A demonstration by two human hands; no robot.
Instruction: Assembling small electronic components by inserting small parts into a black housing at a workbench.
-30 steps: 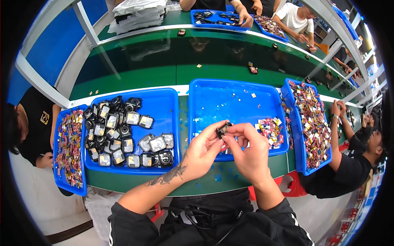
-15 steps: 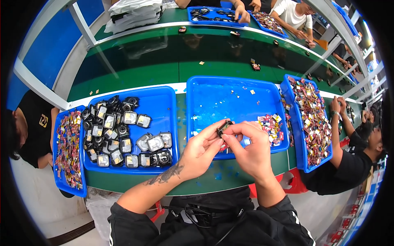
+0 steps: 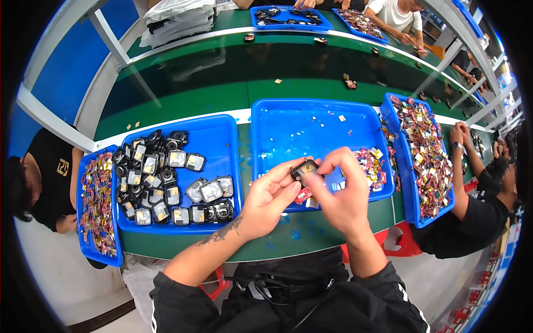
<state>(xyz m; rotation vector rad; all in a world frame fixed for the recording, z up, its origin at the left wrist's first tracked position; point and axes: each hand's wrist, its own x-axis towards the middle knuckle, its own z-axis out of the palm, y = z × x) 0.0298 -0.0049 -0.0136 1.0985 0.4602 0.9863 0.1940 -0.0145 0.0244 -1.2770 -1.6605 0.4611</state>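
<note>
Right hand [image 3: 350, 195] moved, fingers now parted | left hand [image 3: 271, 197] pinching black case [image 3: 303, 168]

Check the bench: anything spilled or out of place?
Yes: blue scraps on the green bench near the middle tray, and a pale square on the green surface beyond it. Both lie loose outside any tray, as if spilled.

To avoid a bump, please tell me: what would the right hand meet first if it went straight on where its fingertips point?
Probably the small black case in the left hand, though the right hand is partly blurred and depth is unclear.
</note>
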